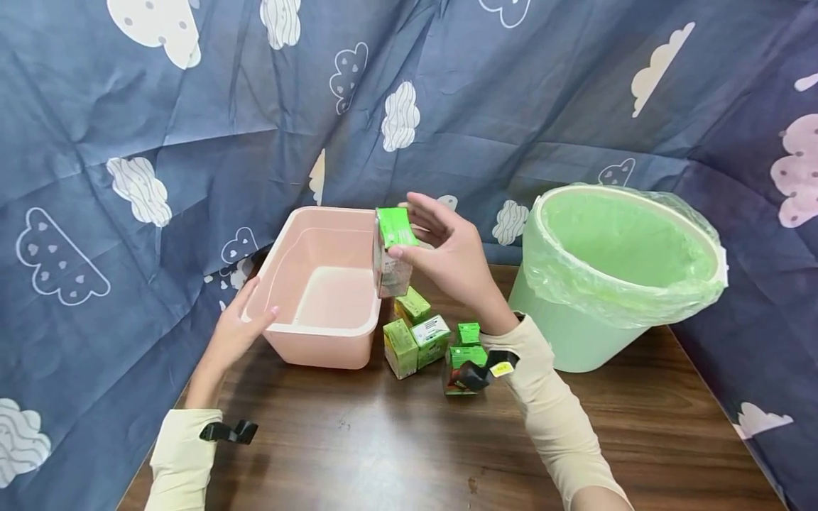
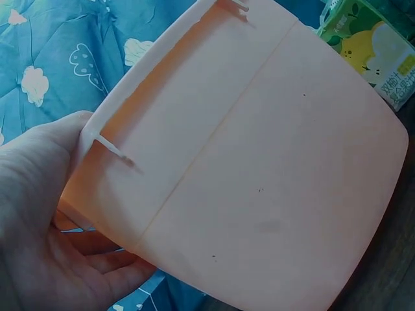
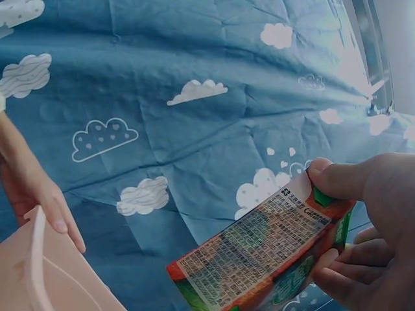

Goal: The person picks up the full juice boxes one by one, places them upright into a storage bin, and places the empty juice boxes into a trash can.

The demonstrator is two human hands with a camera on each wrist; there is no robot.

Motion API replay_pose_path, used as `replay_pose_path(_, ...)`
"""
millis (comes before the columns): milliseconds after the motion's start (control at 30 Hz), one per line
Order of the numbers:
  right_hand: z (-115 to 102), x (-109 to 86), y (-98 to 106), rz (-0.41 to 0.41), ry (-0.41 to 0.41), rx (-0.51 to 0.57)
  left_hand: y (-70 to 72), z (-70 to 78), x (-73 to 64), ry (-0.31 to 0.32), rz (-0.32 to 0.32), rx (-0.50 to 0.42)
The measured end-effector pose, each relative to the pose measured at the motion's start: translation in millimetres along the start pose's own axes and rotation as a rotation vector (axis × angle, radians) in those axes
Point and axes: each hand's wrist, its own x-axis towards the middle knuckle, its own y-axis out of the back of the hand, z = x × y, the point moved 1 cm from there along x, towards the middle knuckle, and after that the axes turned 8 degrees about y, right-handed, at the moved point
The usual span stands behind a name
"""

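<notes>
My right hand [image 1: 459,264] pinches a juice carton [image 1: 395,266] with a green top between thumb and fingers, upright at the right rim of a pink plastic tub [image 1: 319,349]. In the right wrist view the carton shows a red and green side covered in small print. At the tub's left side, my left hand [image 1: 235,328] grips the rim, thumb over the edge and fingers against the outer wall, as the left wrist view shows. Several small drink cartons [image 1: 400,348] stand on the table right of the tub, some yellow-green and a red one [image 1: 464,357] with a green top.
A pale green waste bin [image 1: 569,330] lined with a clear bag stands at the right. Dark blue cloud-print cloth [image 1: 460,99] hangs behind and at both sides of the brown wooden table [image 1: 371,440].
</notes>
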Motion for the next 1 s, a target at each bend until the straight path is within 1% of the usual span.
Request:
replay_pose_path(167, 10.7, 21.3, -16.7, -0.009, -0.031, -0.002, -2.1, -0.4, 2.1, 0.004, 0.004, -0.024)
replay_pose_path(267, 20.5, 33.4, -31.8, -0.023, -0.081, 0.022, -1.5, -0.8, 1.6, 0.016, 0.001, -0.031)
replay_pose_path(333, 27.7, 41.5, -42.1, -0.039, -0.116, 0.01, -0.7, -1.6, 1.2, 0.027, -0.004, -0.035)
replay_pose_path(400, 34.4, 49.5, -51.3, -0.064, -0.154, -0.033, -0.3, -2.4, 0.9, 0.03, -0.01, -0.036)
replay_pose_path(467, 41.7, 57.2, -58.6, -0.1, -0.176, -0.111, -0.7, -2.4, 0.7, 0.03, -0.015, -0.043)
replay_pose_path(567, 54.6, 66.9, -67.0, -0.156, -0.189, -0.22, -3.0, -2.1, 0.9, 0.02, -0.023, -0.049)
replay_pose_path(633, 64.6, 71.8, -72.2, -0.194, -0.185, -0.261, -4.5, -1.7, 0.9, 0.016, -0.026, -0.046)
replay_pose_path(767, 82.8, 77.3, -81.9, -0.261, -0.198, -0.315, -5.0, -1.0, 0.3, -0.001, -0.032, -0.023)
replay_pose_path(867, 94.1, 80.8, -89.2, -0.312, -0.224, -0.355, -3.5, -1.0, 0.0, -0.011, -0.03, -0.018)
replay_pose_path(1000, 105.2, 90.3, -98.7, -0.401, -0.219, -0.394, -2.9, -2.0, 0.2, -0.009, -0.025, -0.041)
